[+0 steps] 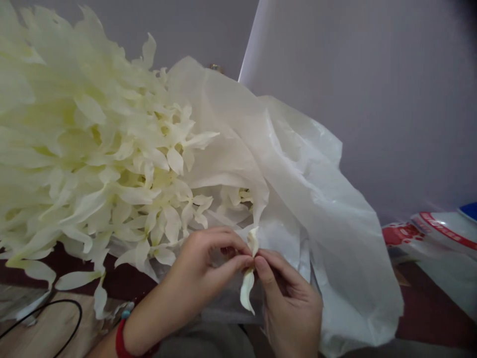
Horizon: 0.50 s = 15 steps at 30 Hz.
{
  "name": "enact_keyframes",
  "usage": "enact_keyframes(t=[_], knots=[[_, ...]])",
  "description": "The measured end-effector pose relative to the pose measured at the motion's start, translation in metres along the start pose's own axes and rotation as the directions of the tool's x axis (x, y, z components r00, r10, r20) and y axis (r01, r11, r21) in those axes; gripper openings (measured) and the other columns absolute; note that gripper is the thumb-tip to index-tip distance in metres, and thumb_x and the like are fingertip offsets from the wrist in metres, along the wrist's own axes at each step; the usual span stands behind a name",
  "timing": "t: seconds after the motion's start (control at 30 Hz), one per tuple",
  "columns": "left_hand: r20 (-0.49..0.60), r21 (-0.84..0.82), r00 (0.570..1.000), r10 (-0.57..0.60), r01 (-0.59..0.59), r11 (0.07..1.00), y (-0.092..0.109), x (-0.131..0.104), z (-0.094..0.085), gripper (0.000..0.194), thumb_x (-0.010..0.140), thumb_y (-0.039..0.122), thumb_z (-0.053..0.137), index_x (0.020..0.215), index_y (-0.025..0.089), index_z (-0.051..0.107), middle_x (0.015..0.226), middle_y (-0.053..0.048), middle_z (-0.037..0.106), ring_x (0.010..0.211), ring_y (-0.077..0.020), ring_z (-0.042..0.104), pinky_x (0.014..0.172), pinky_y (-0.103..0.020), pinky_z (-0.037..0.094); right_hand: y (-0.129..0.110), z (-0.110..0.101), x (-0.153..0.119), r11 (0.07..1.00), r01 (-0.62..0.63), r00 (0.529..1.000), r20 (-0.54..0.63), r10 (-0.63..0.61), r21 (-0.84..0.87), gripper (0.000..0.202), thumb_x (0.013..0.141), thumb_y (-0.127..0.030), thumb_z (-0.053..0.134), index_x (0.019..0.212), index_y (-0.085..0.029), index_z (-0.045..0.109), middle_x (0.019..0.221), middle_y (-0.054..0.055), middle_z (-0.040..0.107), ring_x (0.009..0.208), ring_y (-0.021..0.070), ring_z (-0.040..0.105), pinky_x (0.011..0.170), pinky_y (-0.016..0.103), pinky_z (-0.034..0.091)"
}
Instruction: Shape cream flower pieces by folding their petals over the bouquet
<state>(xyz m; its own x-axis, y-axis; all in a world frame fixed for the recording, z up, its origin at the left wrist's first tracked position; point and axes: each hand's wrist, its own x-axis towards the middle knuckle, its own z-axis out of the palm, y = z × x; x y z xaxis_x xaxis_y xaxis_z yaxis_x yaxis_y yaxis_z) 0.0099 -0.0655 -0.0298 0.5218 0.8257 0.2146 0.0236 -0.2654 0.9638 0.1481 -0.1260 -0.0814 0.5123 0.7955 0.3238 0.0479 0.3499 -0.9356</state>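
Note:
Between my two hands is a small cream-white artificial flower petal piece (pixel 247 293), with one petal curling up above the fingertips and another hanging below them. My left hand (pixel 208 261) pinches it from the left, thumb against forefinger. From the right, my right hand (pixel 288 298) pinches the same piece, its fingertips touching those of the left. The middle of the piece is hidden by the fingers. A big heap of similar pale petal pieces (pixel 112 184) lies to the left, close to my left hand.
A white plastic bag (pixel 316 214) spreads open behind and right of my hands, with some petals inside its mouth. A black cable (pixel 80 318) loops at the lower left. Red-and-white printed packaging (pixel 428 231) lies at right on the dark red surface (pixel 432 308). Behind is a grey wall (pixel 372 99).

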Motion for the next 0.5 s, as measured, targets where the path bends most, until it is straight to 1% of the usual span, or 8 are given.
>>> enact_keyframes(t=[0.07,0.17,0.3,0.43,0.5], knots=[[-0.014,-0.017,1.000,-0.018,0.018,1.000,0.000,0.000,0.000,0.013,0.088,0.021,0.070,0.077,0.017,0.075,0.078,-0.003,0.075,0.077,-0.0144,0.068,0.074,-0.022,0.052,-0.002,0.001,0.000,0.999,0.011,1.000,-0.020,-0.011,-0.031,0.014,0.081,-0.018,0.080,0.082,-0.031,0.086,0.079,0.001,0.082,0.068,0.0142,0.078,0.059,0.016,0.062],[-0.057,-0.016,0.998,-0.027,0.026,1.000,-0.001,-0.001,0.004,0.012,0.088,0.021,0.067,0.079,0.017,0.074,0.078,-0.003,0.074,0.076,-0.0151,0.067,0.072,-0.024,0.053,-0.005,0.001,0.000,0.999,-0.007,0.999,-0.043,0.005,-0.047,0.011,0.082,-0.020,0.079,0.080,-0.029,0.085,0.078,0.002,0.082,0.069,0.0151,0.077,0.062,0.019,0.063],[-0.128,0.025,0.992,0.019,-0.016,1.000,0.000,-0.002,0.009,0.009,0.084,0.015,0.064,0.077,0.016,0.071,0.075,-0.001,0.071,0.072,-0.0128,0.064,0.069,-0.022,0.052,-0.005,-0.001,-0.001,0.999,-0.011,1.000,0.004,0.011,-0.033,0.011,0.084,-0.021,0.078,0.082,-0.029,0.085,0.080,0.002,0.082,0.070,0.0155,0.078,0.063,0.020,0.063],[-0.131,0.059,0.990,0.053,-0.045,0.997,0.002,-0.003,0.012,0.012,0.077,0.008,0.061,0.070,0.016,0.066,0.069,0.002,0.065,0.067,-0.0094,0.059,0.064,-0.018,0.047,-0.004,0.000,-0.003,1.000,-0.008,1.000,0.017,0.007,0.012,0.010,0.077,-0.021,0.084,0.083,-0.028,0.085,0.079,0.001,0.082,0.069,0.0167,0.078,0.063,0.020,0.064],[-0.135,0.089,0.988,0.072,-0.061,0.994,0.003,-0.003,0.013,0.013,0.074,0.005,0.059,0.068,0.016,0.063,0.067,0.003,0.062,0.066,-0.0084,0.057,0.063,-0.017,0.045,-0.004,0.001,-0.004,0.999,-0.036,0.999,0.016,0.035,0.003,0.006,0.078,-0.022,0.084,0.081,-0.027,0.084,0.076,0.001,0.081,0.066,0.0160,0.077,0.060,0.019,0.063]])
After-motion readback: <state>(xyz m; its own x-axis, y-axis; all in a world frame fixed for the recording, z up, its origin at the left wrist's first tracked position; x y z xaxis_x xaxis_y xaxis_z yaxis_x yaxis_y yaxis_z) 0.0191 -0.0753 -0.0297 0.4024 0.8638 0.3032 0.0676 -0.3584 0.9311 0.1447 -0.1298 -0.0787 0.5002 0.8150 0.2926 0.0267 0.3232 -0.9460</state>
